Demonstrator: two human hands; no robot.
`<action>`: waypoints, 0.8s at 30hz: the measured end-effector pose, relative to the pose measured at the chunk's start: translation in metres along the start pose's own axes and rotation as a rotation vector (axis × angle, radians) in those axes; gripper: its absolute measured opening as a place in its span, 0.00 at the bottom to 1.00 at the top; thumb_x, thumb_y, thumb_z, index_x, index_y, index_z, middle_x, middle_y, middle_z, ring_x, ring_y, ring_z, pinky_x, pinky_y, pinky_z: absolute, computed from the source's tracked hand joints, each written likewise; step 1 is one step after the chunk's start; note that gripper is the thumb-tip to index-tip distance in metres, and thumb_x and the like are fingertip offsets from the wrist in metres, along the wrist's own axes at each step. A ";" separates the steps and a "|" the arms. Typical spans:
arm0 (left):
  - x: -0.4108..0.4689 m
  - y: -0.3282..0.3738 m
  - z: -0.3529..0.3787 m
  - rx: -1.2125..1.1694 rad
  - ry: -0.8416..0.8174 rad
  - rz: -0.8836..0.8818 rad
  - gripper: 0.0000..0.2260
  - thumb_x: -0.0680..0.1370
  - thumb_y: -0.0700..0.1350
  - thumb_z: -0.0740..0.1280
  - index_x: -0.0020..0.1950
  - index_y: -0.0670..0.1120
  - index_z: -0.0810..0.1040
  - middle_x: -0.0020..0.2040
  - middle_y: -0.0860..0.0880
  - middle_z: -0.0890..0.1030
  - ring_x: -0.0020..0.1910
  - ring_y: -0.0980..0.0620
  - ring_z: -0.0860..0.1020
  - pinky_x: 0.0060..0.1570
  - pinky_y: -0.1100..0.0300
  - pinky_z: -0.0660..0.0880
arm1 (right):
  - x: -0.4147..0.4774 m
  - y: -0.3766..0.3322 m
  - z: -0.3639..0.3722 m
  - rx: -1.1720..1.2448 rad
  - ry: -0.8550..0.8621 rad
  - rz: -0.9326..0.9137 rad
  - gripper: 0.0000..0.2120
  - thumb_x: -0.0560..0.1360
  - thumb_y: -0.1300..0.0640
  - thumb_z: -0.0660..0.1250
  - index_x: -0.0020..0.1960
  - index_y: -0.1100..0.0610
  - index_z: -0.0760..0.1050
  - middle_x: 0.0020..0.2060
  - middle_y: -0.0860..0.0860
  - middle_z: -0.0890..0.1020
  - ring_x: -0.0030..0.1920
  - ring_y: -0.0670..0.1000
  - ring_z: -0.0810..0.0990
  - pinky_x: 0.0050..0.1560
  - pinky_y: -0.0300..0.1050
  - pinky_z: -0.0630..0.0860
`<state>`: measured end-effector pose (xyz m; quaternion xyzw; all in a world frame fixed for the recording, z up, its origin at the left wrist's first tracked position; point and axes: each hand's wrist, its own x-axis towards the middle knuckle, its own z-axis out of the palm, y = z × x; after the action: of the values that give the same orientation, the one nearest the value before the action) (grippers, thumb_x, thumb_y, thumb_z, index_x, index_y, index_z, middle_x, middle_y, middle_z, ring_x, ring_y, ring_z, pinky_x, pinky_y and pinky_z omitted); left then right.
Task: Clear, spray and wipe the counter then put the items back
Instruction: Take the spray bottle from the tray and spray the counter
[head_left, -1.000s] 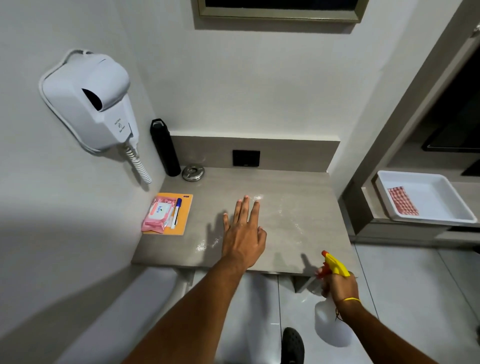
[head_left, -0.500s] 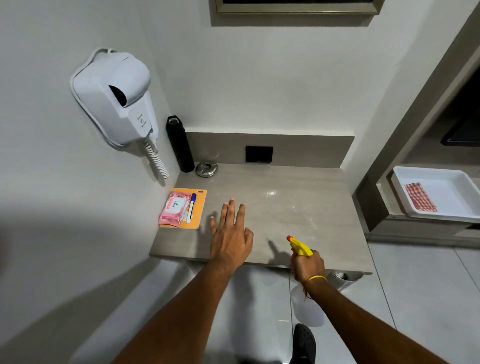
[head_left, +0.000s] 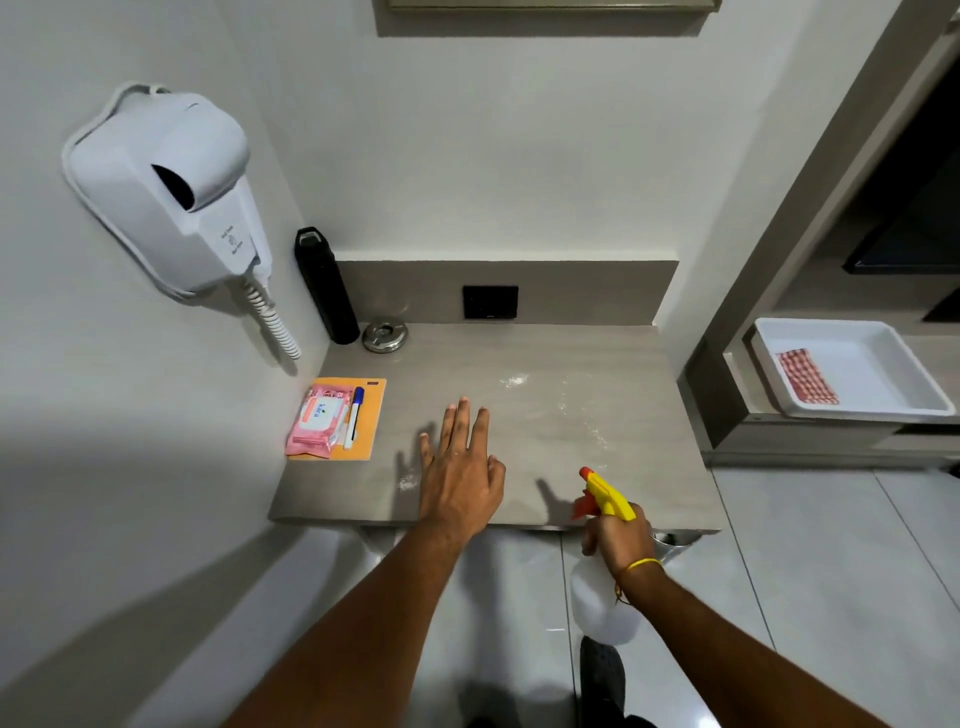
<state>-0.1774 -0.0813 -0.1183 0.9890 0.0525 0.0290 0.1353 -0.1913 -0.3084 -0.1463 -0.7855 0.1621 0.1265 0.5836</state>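
A person stands at a small grey counter with the job partly done: wet spray marks glisten across its middle and right, near 1 o'clock from the left hand, and another patch sits just left of that hand, so spraying looks under way or finished. Clearing looks incomplete. At the counter's 9 o'clock an orange pad lies with a pink wipes pack and a pen on it, and at 11 o'clock a black bottle stands in the corner beside a round metal dish. Wiping and putting things back appear still to come. The cloth, red-checked and folded, lies in a white tray on a shelf well off at 3 o'clock. The left hand is flat and empty over the counter's front edge, fingers extended and slightly spread; contact cannot be told. The right hand wraps the neck of a spray bottle at 5 o'clock, just off the front edge, yellow nozzle pointing over the surface; whether a finger presses the trigger cannot be told.
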 end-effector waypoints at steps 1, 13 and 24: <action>0.003 0.005 0.001 0.000 0.001 0.008 0.32 0.81 0.53 0.56 0.85 0.50 0.51 0.86 0.47 0.47 0.85 0.48 0.46 0.80 0.39 0.49 | 0.003 -0.003 -0.008 -0.054 -0.002 -0.023 0.38 0.67 0.72 0.63 0.60 0.33 0.81 0.44 0.48 0.88 0.44 0.50 0.84 0.45 0.47 0.82; 0.108 0.155 0.020 0.003 0.006 0.216 0.31 0.82 0.55 0.54 0.84 0.50 0.52 0.86 0.46 0.48 0.85 0.46 0.48 0.80 0.37 0.53 | 0.152 -0.099 -0.214 -0.004 0.315 -0.090 0.13 0.76 0.54 0.70 0.58 0.44 0.84 0.51 0.56 0.87 0.56 0.61 0.84 0.62 0.55 0.78; 0.218 0.331 0.105 -0.021 -0.034 0.389 0.31 0.83 0.59 0.55 0.84 0.50 0.56 0.85 0.44 0.54 0.84 0.43 0.53 0.77 0.35 0.59 | 0.315 -0.074 -0.392 -0.052 0.496 -0.077 0.20 0.74 0.41 0.70 0.65 0.38 0.79 0.52 0.50 0.84 0.54 0.56 0.81 0.58 0.47 0.75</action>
<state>0.0782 -0.4015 -0.1202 0.9793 -0.1424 0.0385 0.1383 0.1307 -0.6981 -0.0918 -0.8129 0.2672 -0.0884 0.5099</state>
